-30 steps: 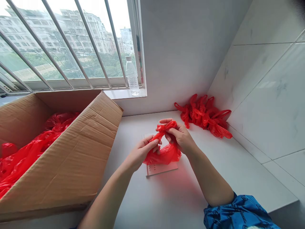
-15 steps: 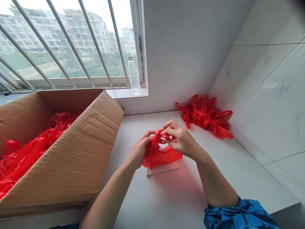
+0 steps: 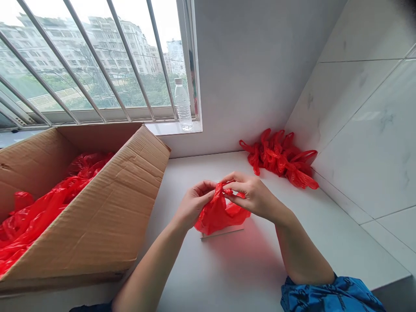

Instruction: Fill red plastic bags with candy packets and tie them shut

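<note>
A thin red plastic bag (image 3: 216,216) is held up between both hands above the white counter. My left hand (image 3: 195,201) pinches its gathered top from the left, thumb and fingers closed on the film. From the right, my right hand (image 3: 248,193) grips a twisted part of the same bag, fingers bent around it. The lower part of the bag spreads over a flat, pale rectangular object (image 3: 224,232), of which only the front edge shows. Exactly how the film is twisted between the fingertips is hidden.
An open cardboard box (image 3: 107,216) with red plastic bags (image 3: 55,203) inside stands at the left. Knotted red bags (image 3: 281,158) lie heaped in the far right corner. A clear bottle (image 3: 183,106) stands on the sill by the barred window. Tiled wall (image 3: 373,143) bounds the right.
The hands have drawn slightly apart, the right one moving a little to the right. The ring-shaped opening in the bag's top has closed up into a tighter twist.
</note>
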`<state>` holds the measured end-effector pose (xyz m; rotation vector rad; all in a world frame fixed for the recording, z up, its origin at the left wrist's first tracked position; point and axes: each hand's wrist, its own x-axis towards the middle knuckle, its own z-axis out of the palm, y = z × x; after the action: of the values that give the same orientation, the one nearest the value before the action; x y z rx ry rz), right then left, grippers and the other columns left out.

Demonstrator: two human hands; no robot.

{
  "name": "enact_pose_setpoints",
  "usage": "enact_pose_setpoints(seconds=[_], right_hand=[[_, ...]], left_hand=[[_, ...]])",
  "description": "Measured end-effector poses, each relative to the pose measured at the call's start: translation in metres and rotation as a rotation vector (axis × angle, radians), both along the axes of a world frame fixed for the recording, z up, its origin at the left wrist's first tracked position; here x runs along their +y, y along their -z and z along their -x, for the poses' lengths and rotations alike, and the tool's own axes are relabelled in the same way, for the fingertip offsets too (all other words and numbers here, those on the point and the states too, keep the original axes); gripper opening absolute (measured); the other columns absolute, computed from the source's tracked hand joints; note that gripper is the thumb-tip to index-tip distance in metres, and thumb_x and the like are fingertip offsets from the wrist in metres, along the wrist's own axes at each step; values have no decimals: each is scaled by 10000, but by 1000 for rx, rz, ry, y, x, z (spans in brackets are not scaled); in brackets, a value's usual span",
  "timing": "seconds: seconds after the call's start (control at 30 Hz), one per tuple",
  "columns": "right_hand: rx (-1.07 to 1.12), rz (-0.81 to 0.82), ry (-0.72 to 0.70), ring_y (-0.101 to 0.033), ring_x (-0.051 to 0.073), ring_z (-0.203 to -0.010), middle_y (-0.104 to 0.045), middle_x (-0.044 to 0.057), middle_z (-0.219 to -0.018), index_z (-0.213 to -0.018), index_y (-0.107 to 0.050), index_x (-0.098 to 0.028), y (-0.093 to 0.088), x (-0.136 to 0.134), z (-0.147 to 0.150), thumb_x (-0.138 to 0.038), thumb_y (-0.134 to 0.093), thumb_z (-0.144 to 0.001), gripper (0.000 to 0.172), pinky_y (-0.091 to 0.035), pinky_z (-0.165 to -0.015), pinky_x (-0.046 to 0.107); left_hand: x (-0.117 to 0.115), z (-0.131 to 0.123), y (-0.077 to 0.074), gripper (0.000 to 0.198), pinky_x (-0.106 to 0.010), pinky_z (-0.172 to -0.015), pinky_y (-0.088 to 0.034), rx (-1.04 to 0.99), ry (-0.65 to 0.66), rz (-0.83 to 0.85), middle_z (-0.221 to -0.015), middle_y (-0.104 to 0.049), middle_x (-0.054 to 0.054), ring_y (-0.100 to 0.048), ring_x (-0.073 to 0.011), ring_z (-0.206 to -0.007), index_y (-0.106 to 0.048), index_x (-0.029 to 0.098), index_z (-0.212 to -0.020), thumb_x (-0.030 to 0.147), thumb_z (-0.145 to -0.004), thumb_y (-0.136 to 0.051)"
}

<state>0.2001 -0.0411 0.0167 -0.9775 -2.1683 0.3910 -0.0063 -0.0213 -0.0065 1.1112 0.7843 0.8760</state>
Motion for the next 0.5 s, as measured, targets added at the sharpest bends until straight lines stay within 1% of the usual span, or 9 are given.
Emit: enact_pose_setpoints(seconds=[0.1, 0.2, 0.27, 0.37, 0.43, 0.5], right_hand=[[101, 81, -67, -643, 201, -1000, -672, 44, -1173, -1160, -711, -325, 0, -1, -8, -277, -542, -973, 257, -545, -804, 345], [181, 167, -96, -635, 198, -1042, -669, 39, -1183, -1175, -713, -357, 2, -4, -30, -326, -569, -965, 257, -546, -845, 341], [175, 238, -80, -629, 205, -1055, -683, 45, -1164, -1142, -735, -351, 3, -8, -47, -359, -587, -954, 239, -543, -842, 338], [111, 405, -61, -640, 218, -1014, -714, 59, -1099, -1100, -762, -313, 3, -16, -68, -416, -604, -937, 250, -536, -799, 336], [58, 522, -75, -652, 219, -970, -726, 64, -1068, -1072, -776, -281, 2, -18, -76, -449, -605, -928, 280, -528, -797, 342], [32, 617, -110, -657, 217, -950, -727, 65, -1062, -1070, -776, -261, 2, -16, -81, -473, -612, -915, 309, -524, -805, 346]], left_hand=[[3, 2, 2, 246, -219, -621, -481, 80, -106, -112, -870, -689, -30, -617, -115, -697, -673, 172, -933, 380, -821, -739], [16, 12, 9, 245, -243, -715, -507, 152, -273, -260, -891, -701, -38, -638, -138, -783, -674, 170, -938, 371, -811, -736], [29, 23, 17, 241, -276, -777, -518, 229, -405, -373, -897, -707, -44, -651, -159, -821, -679, 170, -927, 365, -795, -731], [49, 41, 34, 227, -306, -803, -520, 414, -576, -532, -916, -714, -55, -661, -183, -844, -700, 175, -908, 368, -789, -700], [59, 49, 46, 227, -313, -797, -523, 480, -625, -556, -918, -715, -59, -664, -191, -844, -705, 178, -907, 374, -795, -681], [65, 52, 56, 252, -324, -804, -532, 463, -639, -524, -905, -709, -64, -667, -192, -839, -696, 170, -914, 392, -797, -677]])
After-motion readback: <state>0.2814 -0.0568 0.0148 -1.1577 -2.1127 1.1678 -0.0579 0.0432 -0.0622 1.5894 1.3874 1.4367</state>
